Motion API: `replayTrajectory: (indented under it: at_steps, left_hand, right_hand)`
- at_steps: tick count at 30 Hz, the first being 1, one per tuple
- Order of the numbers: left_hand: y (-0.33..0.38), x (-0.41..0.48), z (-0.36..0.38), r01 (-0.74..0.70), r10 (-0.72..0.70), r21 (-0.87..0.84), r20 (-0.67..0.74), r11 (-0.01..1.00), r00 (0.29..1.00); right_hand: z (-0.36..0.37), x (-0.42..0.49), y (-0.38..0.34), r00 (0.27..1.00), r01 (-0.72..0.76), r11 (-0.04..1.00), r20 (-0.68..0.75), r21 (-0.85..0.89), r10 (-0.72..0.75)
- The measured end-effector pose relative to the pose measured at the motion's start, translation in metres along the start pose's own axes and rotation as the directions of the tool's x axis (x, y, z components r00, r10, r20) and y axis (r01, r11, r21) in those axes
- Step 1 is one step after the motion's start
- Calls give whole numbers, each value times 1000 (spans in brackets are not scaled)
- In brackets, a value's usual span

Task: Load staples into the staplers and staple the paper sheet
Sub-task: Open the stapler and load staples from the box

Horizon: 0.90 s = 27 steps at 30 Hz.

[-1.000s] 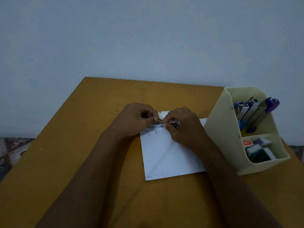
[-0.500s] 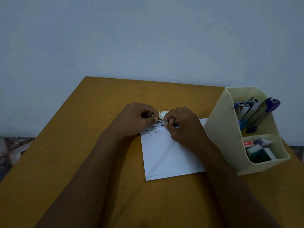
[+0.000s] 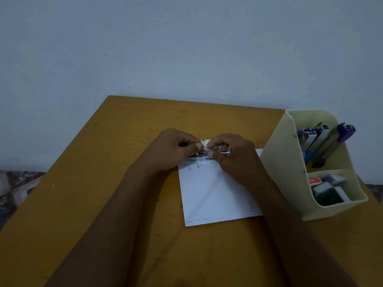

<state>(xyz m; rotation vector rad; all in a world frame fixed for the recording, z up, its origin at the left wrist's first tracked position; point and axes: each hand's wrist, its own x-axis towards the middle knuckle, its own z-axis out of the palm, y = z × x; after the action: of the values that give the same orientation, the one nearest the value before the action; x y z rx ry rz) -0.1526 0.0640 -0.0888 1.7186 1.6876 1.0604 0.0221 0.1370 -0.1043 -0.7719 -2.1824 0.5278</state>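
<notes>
A white paper sheet lies on the brown table, with small staple marks near its top left edge. Above its far edge my left hand and my right hand meet, fingers curled. Between them sits a small metal stapler, mostly hidden, and a scrap of white wrapper sticks up between the fingertips. My right thumb and fingers pinch at the wrapper and the stapler's metal end. My left hand grips the stapler's other end.
A cream desk organiser stands at the right, touching the sheet's corner. Its upper pocket holds purple and blue staplers. Small staple boxes fill its lower pocket. The table's far edge meets a pale wall.
My right fingers have shifted slightly up onto the white wrapper. Both hands stay in the same place over the sheet's top edge.
</notes>
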Motion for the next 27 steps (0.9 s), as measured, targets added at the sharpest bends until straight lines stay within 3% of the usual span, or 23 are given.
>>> replayTrajectory:
  at_steps: [7,27]
  left_hand:
    - [3,1,0,10,-11,-25,-25,1000,1000]
    - [3,1,2,18,-20,-37,-40,999,999]
  right_hand:
    - [-1,-1,-2,998,-43,998,45,36,42]
    - [1,-1,0,998,23,1000,64,-8,-22]
